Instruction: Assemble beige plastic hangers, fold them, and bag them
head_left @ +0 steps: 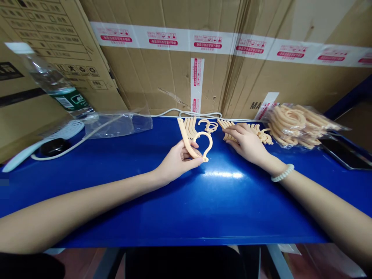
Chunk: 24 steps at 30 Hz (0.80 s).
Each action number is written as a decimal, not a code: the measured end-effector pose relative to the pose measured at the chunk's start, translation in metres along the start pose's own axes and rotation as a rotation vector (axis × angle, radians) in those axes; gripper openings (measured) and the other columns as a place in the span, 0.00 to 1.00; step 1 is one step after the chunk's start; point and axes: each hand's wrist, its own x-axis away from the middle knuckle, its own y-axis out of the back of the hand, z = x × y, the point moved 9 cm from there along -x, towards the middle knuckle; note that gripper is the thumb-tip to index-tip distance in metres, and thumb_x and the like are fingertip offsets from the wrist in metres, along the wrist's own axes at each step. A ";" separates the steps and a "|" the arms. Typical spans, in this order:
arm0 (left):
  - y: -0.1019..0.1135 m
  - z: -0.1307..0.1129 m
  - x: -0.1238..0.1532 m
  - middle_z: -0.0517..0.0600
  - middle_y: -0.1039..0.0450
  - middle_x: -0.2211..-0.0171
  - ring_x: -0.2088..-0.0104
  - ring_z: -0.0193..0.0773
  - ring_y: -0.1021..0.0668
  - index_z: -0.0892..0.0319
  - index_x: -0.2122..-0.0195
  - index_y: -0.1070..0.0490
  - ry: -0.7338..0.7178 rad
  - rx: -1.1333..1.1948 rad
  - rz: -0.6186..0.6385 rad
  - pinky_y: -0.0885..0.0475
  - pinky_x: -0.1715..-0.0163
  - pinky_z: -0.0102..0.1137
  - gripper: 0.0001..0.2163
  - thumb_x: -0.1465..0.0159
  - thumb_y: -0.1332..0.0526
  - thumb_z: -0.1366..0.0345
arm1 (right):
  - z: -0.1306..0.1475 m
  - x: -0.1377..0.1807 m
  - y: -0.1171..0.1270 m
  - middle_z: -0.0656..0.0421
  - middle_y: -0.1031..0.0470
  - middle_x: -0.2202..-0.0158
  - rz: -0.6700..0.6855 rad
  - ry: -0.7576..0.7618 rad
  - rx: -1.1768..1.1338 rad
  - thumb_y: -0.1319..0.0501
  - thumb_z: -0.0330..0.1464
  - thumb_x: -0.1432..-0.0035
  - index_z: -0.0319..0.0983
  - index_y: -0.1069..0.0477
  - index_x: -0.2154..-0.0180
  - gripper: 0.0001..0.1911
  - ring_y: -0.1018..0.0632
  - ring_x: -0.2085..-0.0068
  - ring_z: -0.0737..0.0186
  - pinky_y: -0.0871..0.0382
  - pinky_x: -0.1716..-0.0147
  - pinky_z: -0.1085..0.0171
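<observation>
Head view, and your left thumb and fingers are pinching a beige curved bar (186, 135), the left hand (170, 164) holding it up over the table, a hook piece (209, 143) meeting its lower end right by your thumb tip! Over on the right, your right hand (250, 143) lies palm down, fingers close together on a row of bars (225, 124); whether they grip one, you can't tell from here. Between your hands, farther back: more bars (190, 126) and loose hooks (213, 126). Out past your right knuckles, small curved pieces (264, 135), then a stuffed clear bag (299, 120) and a dark phone-like slab (345, 153). Far left, a bottle (59, 87) beside the cardboard (162, 77), all on your blue table (174, 209).
</observation>
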 end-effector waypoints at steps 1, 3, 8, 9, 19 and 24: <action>0.000 0.000 0.000 0.44 0.22 0.70 0.64 0.37 0.17 0.60 0.57 0.37 -0.004 -0.002 0.002 0.23 0.57 0.34 0.21 0.47 0.27 0.71 | -0.005 0.000 -0.007 0.44 0.24 0.47 0.043 0.018 0.066 0.42 0.31 0.32 0.33 0.25 0.45 0.17 0.28 0.45 0.40 0.33 0.45 0.41; 0.000 -0.001 0.000 0.45 0.21 0.69 0.64 0.37 0.16 0.60 0.56 0.37 -0.012 -0.008 0.010 0.23 0.57 0.34 0.21 0.47 0.28 0.70 | -0.010 0.002 -0.018 0.44 0.24 0.47 0.099 0.023 0.127 0.43 0.30 0.31 0.33 0.25 0.45 0.16 0.28 0.45 0.40 0.33 0.46 0.42; 0.000 -0.001 0.001 0.46 0.21 0.68 0.62 0.39 0.16 0.59 0.56 0.37 -0.025 -0.032 0.023 0.22 0.57 0.35 0.20 0.46 0.28 0.69 | -0.009 0.002 -0.024 0.48 0.22 0.54 0.093 0.017 0.059 0.43 0.30 0.30 0.39 0.20 0.55 0.12 0.27 0.50 0.44 0.33 0.48 0.45; 0.000 -0.001 0.001 0.46 0.21 0.68 0.62 0.39 0.16 0.59 0.56 0.37 -0.027 -0.036 0.024 0.22 0.57 0.35 0.20 0.46 0.28 0.69 | -0.008 0.001 -0.022 0.48 0.23 0.55 0.079 0.019 0.025 0.43 0.30 0.31 0.40 0.20 0.57 0.12 0.27 0.51 0.45 0.32 0.49 0.46; 0.000 -0.002 0.000 0.45 0.22 0.68 0.64 0.37 0.17 0.59 0.56 0.37 -0.018 -0.008 0.014 0.24 0.58 0.34 0.21 0.47 0.28 0.70 | 0.004 0.013 0.031 0.60 0.31 0.73 -0.349 -0.332 -0.505 0.41 0.41 0.30 0.44 0.24 0.55 0.11 0.28 0.72 0.58 0.33 0.70 0.59; -0.001 -0.002 0.000 0.44 0.23 0.69 0.65 0.35 0.17 0.60 0.57 0.37 -0.017 0.011 0.010 0.24 0.58 0.33 0.22 0.48 0.27 0.70 | 0.022 0.026 0.017 0.62 0.25 0.73 -0.309 -0.584 -1.047 0.35 0.48 0.36 0.45 0.28 0.56 0.15 0.24 0.76 0.62 0.34 0.77 0.64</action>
